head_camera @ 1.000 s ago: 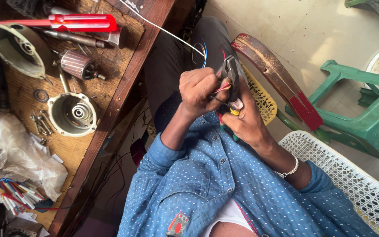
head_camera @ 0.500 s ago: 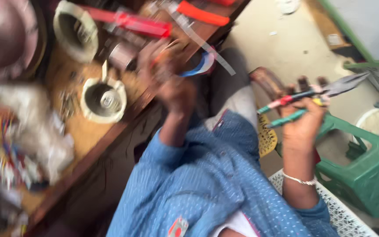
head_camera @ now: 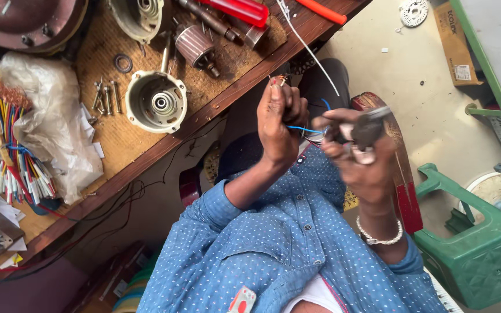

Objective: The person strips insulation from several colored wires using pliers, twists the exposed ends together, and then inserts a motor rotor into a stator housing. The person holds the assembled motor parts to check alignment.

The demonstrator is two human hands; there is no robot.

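Looking down from the head view. Left hand (head_camera: 279, 124) is clenched round a thin bundle of insulated wires (head_camera: 307, 132), blue one clearest, stripped ends poking out above the fist. Right hand (head_camera: 358, 156) grips a plier-type hand tool (head_camera: 367, 128), closed round the handles; it's motion-blurred, so I can't tell if the tip touches the wires. Both are held in the air just off the wooden bench (head_camera: 146, 148) edge, over the lap.

Handling call: wires are light, limp and springy, with smooth plastic sleeving that's slippery. I'd pinch them on the insulation close to the ends, not on the bare strands (those fray and snap). Tool is rigid metal, heavier; hold by the handles.

On the bench: cream cast motor housing (head_camera: 156, 102), round, with a bearing in the middle; ribbed cylindrical armature (head_camera: 195, 46); loose steel bolts (head_camera: 104, 95); red-handled screwdriver (head_camera: 236, 8); crinkled plastic bag (head_camera: 50, 116) beside a multicoloured wire bundle (head_camera: 21, 150). Green plastic stool (head_camera: 476, 255) on the floor to the right, well apart.
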